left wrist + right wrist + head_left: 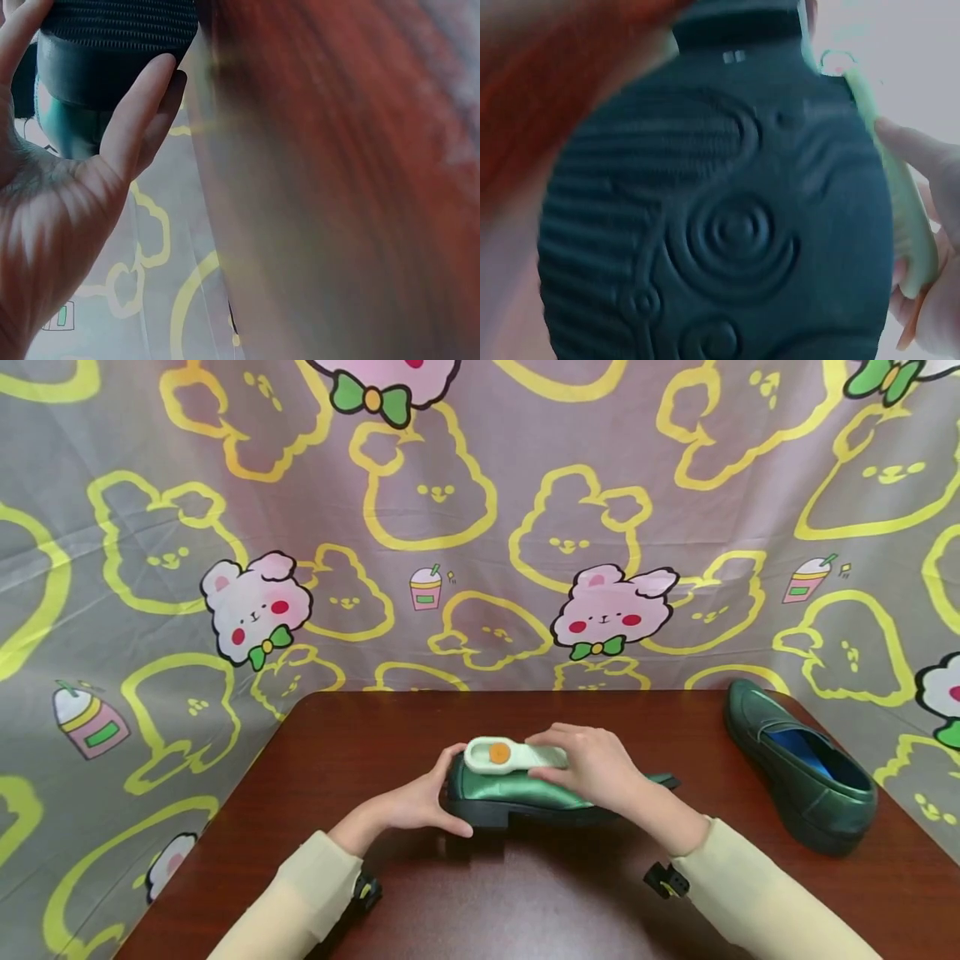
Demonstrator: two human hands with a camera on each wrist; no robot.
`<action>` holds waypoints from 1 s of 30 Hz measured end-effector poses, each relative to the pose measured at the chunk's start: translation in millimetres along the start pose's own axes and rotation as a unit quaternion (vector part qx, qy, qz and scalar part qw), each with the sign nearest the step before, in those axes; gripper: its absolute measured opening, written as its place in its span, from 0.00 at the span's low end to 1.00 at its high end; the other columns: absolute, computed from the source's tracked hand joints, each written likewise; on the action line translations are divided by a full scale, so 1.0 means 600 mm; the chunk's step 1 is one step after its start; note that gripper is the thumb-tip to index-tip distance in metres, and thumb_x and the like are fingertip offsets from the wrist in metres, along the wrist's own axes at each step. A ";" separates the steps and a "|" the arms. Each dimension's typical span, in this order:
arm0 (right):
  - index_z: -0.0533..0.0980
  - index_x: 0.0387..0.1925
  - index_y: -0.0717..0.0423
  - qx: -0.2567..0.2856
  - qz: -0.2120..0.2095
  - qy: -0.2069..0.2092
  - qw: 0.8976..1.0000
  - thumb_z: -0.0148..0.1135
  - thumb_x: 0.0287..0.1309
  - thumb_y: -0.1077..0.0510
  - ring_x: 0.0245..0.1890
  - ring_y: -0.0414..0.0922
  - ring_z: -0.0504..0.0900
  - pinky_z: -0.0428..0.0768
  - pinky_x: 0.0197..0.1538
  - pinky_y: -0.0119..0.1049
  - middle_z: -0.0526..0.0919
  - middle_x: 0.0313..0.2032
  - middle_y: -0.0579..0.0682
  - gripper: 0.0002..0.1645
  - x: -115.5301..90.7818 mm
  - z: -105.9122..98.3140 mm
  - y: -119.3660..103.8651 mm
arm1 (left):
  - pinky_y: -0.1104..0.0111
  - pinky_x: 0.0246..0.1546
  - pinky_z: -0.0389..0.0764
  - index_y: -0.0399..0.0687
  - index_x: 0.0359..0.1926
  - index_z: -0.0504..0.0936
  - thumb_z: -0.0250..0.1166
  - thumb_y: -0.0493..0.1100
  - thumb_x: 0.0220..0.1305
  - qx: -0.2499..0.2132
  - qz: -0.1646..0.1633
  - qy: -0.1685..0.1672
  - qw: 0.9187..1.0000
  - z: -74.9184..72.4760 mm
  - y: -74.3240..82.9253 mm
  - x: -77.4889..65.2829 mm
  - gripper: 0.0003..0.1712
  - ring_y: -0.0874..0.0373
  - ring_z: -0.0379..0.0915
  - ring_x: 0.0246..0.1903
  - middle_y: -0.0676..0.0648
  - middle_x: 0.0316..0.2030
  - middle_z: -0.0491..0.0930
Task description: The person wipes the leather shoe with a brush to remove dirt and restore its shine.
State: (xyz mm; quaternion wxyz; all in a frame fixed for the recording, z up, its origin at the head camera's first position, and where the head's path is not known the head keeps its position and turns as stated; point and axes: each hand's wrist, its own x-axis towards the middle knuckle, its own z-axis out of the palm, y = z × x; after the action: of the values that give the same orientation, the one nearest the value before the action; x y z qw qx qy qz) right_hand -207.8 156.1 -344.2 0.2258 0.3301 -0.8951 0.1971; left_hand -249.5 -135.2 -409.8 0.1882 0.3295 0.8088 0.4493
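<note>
A green leather loafer (487,789) with a black sole lies on its side above the brown table, its heel toward the left. My left hand (416,802) grips it around the heel, thumb at the near side; in the left wrist view the ribbed heel (120,30) sits between thumb and fingers. With my right hand (600,764) I hold a pale green brush (521,757) with an orange disc, lying along the shoe's upper. The patterned sole (735,225) fills the right wrist view, with the brush beside it. Its contact face is mostly hidden.
A second dark green loafer (795,789) with a blue lining stands upright at the right side of the table (360,727). Behind the table hangs a grey cloth (480,460) printed with yellow outlines and pink rabbit faces.
</note>
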 end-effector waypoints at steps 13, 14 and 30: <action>0.83 0.47 0.47 0.053 -0.034 -0.034 0.997 0.77 0.46 0.46 0.27 0.34 0.74 0.73 0.28 0.30 0.81 0.35 0.38 0.24 -0.003 -0.018 -0.007 | 0.55 0.62 0.60 0.56 0.72 0.39 0.79 0.46 0.47 -0.001 -0.004 -0.003 1.000 -0.001 0.001 -0.001 0.64 0.52 0.58 0.62 0.44 0.63 0.58; 0.83 0.47 0.47 0.061 -0.047 -0.050 0.996 0.77 0.46 0.47 0.27 0.33 0.74 0.73 0.28 0.29 0.81 0.35 0.38 0.24 -0.004 -0.016 -0.008 | 0.54 0.62 0.59 0.55 0.72 0.40 0.79 0.45 0.48 -0.004 0.001 -0.005 1.000 -0.001 0.002 -0.001 0.64 0.52 0.58 0.62 0.44 0.63 0.58; 0.83 0.46 0.48 -0.034 0.039 0.013 0.999 0.76 0.47 0.46 0.24 0.39 0.74 0.70 0.25 0.34 0.82 0.35 0.42 0.24 0.005 -0.023 0.031 | 0.57 0.58 0.64 0.53 0.73 0.38 0.78 0.45 0.49 -0.011 -0.007 -0.009 1.000 -0.002 -0.001 -0.001 0.64 0.49 0.63 0.58 0.41 0.61 0.59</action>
State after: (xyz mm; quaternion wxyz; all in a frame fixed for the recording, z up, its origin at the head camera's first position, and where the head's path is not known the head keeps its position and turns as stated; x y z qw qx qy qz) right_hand -218.6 174.7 -335.2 0.2412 0.2844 -0.9104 0.1794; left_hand -250.1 -136.7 -409.4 0.2019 0.3256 0.8044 0.4540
